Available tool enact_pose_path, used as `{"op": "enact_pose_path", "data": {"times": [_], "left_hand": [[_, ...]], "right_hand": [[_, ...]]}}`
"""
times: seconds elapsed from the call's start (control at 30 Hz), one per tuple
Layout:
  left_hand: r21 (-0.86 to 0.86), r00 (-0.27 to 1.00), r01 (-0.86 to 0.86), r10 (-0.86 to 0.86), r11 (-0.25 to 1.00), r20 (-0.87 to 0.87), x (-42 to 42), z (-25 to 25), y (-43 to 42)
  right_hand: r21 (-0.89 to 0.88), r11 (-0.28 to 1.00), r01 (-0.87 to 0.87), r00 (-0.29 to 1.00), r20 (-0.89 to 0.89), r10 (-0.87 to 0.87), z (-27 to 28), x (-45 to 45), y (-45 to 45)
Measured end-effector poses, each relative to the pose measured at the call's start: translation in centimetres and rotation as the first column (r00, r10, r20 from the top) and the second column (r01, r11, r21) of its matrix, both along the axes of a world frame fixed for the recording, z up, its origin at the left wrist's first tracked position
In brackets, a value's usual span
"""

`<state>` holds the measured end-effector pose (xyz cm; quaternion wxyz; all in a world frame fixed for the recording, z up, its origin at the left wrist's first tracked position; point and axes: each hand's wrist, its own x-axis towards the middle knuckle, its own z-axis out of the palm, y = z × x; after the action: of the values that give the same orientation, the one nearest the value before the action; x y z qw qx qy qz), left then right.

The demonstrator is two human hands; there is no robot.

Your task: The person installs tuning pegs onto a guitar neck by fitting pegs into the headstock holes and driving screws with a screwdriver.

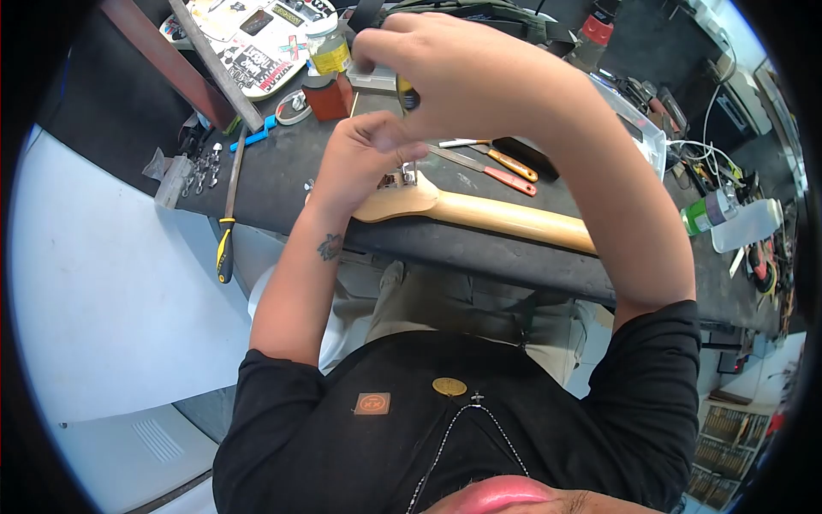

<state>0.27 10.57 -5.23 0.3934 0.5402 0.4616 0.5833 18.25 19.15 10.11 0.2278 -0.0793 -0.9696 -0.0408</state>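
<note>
A guitar neck (pixel 514 216) of pale wood lies across the dark bench, its headstock toward the left. Metal tuner parts (pixel 409 178) show on the headstock. Over them my left hand (pixel 368 154) is closed, thumb and fingers together beside a thin metal shaft; what they grip is partly hidden. Raised above it, my right hand (pixel 462 64) bends down with its fingers curled round a yellow-and-black handle (pixel 407 92), which looks like a screwdriver and is mostly covered by the hand.
Behind the neck lie a red-handled file (pixel 511 181) and an orange-handled tool (pixel 514 165). A brown block (pixel 328 96) and a jar (pixel 328 47) stand at the back. A yellow-and-black-handled tool (pixel 225 250) overhangs the left front edge. Bottles (pixel 709 212) are at the right.
</note>
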Motion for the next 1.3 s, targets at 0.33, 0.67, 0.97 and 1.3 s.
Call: {"op": "enact_pose_path", "data": {"times": [0.33,0.67,0.97,1.3], "left_hand": [[-0.051,0.999,0.033,-0.032,0.998,0.021,0.5,0.9,-0.4],[-0.024,0.998,-0.011,0.009,1.0,-0.07,0.6,1.3,-0.6],[0.053,1.0,0.021,-0.02,0.998,-0.013,0.0,0.3,-0.5],[0.064,0.619,-0.368,0.296,0.927,-0.728,-2.5,2.7,2.0]], "right_hand": [[-0.077,0.971,-0.227,0.965,0.115,0.235,-1.0,0.7,2.2],[-0.024,0.996,-0.087,0.991,0.098,0.089,-1.7,0.1,1.3],[-0.441,0.884,-0.155,0.918,-0.394,-0.035,-3.8,1.3,1.1],[-0.356,0.902,0.245,0.937,0.326,-0.126,-11.8,1.8,-1.0]]}}
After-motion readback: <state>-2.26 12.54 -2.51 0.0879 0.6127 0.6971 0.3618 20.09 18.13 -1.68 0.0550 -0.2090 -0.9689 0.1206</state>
